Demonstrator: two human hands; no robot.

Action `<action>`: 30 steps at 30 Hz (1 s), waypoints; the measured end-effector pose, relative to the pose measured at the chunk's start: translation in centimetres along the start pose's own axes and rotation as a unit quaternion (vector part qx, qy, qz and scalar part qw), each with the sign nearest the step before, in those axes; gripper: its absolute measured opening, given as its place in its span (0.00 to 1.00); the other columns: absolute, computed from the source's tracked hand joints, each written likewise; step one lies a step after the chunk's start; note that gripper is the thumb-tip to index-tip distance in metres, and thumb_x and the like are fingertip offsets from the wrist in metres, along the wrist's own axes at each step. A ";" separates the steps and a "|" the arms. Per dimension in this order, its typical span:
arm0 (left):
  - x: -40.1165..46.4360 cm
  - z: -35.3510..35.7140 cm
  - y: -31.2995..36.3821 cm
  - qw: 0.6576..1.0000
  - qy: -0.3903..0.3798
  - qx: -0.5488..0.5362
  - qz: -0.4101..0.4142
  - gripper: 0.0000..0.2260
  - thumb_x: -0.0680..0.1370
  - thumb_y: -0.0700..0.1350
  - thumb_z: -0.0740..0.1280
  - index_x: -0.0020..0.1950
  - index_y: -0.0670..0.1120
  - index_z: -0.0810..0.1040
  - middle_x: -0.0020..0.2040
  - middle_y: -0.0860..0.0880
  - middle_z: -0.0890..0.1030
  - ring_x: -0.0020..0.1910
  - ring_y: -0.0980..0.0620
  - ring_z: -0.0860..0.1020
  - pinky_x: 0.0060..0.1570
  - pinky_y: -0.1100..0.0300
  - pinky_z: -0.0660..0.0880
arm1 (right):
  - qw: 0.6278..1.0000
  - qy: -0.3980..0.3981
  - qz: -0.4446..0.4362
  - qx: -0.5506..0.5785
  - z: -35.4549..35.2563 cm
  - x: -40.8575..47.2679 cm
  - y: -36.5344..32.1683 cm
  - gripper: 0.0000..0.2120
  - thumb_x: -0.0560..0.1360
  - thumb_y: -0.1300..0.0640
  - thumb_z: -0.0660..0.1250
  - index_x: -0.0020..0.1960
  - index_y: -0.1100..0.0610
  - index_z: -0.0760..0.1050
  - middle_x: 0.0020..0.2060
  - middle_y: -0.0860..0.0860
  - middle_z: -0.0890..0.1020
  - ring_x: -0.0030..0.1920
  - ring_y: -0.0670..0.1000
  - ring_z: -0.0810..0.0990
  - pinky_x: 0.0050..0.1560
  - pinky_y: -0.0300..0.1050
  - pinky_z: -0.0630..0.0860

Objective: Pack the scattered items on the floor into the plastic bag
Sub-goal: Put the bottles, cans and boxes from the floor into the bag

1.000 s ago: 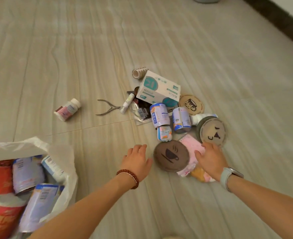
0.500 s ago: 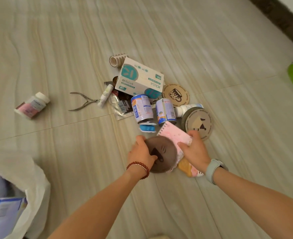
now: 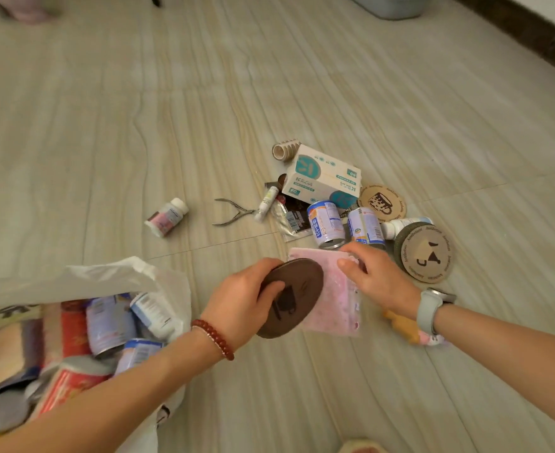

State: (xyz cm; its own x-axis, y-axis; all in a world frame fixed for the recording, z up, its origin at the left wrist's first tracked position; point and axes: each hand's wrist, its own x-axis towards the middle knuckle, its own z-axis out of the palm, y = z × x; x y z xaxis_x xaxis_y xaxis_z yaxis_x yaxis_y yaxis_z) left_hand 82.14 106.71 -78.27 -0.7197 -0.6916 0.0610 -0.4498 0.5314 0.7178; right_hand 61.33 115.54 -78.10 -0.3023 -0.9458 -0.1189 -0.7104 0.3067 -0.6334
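Note:
My left hand (image 3: 241, 304) grips a dark brown round coaster (image 3: 297, 297) with a cup drawing, lifted off the floor. My right hand (image 3: 375, 277) holds a pink notebook (image 3: 338, 300) by its top edge, right behind the coaster. The white plastic bag (image 3: 119, 276) lies open at the lower left, with several cans and bottles inside. On the floor beyond my hands lie two blue-and-white cans (image 3: 326, 223), a white-and-teal box (image 3: 323, 178), two tan coasters (image 3: 425, 253), nail nippers (image 3: 232, 212) and a small pill bottle (image 3: 166, 217).
A white tube (image 3: 266, 204), a foil sachet (image 3: 294, 220) and a tape roll (image 3: 284, 150) lie by the box. An orange-and-pink item (image 3: 407, 330) is under my right forearm. A dark baseboard (image 3: 531, 37) runs along the far right, with a grey tub (image 3: 390, 4) at the top.
My left hand closed on the brown coaster and lifted it off the floor. My right hand picked up the pink notebook. Both moved left, nearer the bag, and the view swung back that way.

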 end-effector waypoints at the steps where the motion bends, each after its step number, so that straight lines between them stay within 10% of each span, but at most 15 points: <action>1: -0.8 -2.4 -0.2 1.000 0.014 0.001 0.012 0.09 0.75 0.52 0.60 0.55 0.55 0.70 0.45 0.49 0.82 0.42 0.49 0.80 0.42 0.57 0.76 | 1.000 -0.009 -0.021 0.003 -0.1 0.3 -1.4 0.06 0.76 0.58 0.62 0.51 0.59 0.74 0.36 0.48 0.74 0.33 0.41 0.69 0.35 0.39 0.65; 9: -8.2 -17.9 -6.3 0.991 0.024 0.007 -0.134 0.15 0.73 0.49 0.59 0.53 0.46 0.79 0.44 0.56 0.80 0.41 0.67 0.76 0.44 0.78 0.69 | 0.963 -0.162 -0.213 -0.018 4.2 0.8 -14.8 0.08 0.69 0.48 0.57 0.34 0.48 0.70 0.24 0.43 0.70 0.30 0.42 0.71 0.30 0.34 0.62; 12: -12.3 -20.1 -9.0 0.976 -0.041 0.048 -0.207 0.10 0.78 0.42 0.62 0.57 0.45 0.78 0.50 0.53 0.80 0.45 0.63 0.76 0.48 0.70 0.70 | 0.945 -0.195 -0.262 0.000 7.5 0.1 -18.9 0.07 0.72 0.54 0.60 0.36 0.51 0.72 0.25 0.43 0.70 0.30 0.42 0.70 0.31 0.34 0.63; 17: -17.1 -20.4 -12.6 0.908 0.138 -0.006 -0.395 0.12 0.78 0.40 0.60 0.61 0.42 0.74 0.54 0.41 0.80 0.48 0.44 0.77 0.48 0.56 0.74 | 0.941 -0.110 -0.317 0.053 11.1 0.3 -23.3 0.06 0.75 0.54 0.59 0.46 0.56 0.72 0.35 0.41 0.71 0.36 0.38 0.70 0.37 0.31 0.65; 20: -19.2 -19.8 -14.6 0.879 0.110 0.108 -0.451 0.17 0.78 0.40 0.60 0.67 0.43 0.69 0.62 0.40 0.76 0.58 0.42 0.75 0.55 0.54 0.72 | 0.919 -0.083 -0.383 0.031 12.9 1.5 -24.7 0.10 0.75 0.54 0.59 0.51 0.58 0.73 0.42 0.46 0.74 0.38 0.42 0.66 0.38 0.34 0.67; 27: -19.0 -19.4 -14.5 0.898 0.162 0.233 -0.336 0.18 0.77 0.41 0.61 0.67 0.44 0.70 0.66 0.41 0.71 0.66 0.41 0.67 0.65 0.45 0.65 | 0.816 -0.169 -0.496 -0.245 20.8 0.5 -21.1 0.12 0.68 0.65 0.66 0.51 0.60 0.74 0.47 0.57 0.79 0.47 0.59 0.78 0.33 0.51 0.79; 30: -18.2 -18.9 -14.1 0.911 0.164 0.226 -0.303 0.15 0.77 0.41 0.61 0.64 0.42 0.72 0.65 0.41 0.73 0.65 0.41 0.69 0.64 0.47 0.65 | 0.826 -0.200 -0.441 -0.288 21.6 0.8 -20.7 0.16 0.71 0.65 0.63 0.59 0.60 0.70 0.57 0.58 0.74 0.57 0.60 0.73 0.45 0.55 0.77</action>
State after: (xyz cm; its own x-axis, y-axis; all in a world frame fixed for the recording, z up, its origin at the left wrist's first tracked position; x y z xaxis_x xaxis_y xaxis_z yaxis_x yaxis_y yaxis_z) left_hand 111.53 102.59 -76.38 -0.1041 -0.9945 0.0050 -0.9370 0.0998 0.3348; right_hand 89.53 106.11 -81.59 0.6460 -0.7536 -0.1218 -0.7624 -0.6287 -0.1533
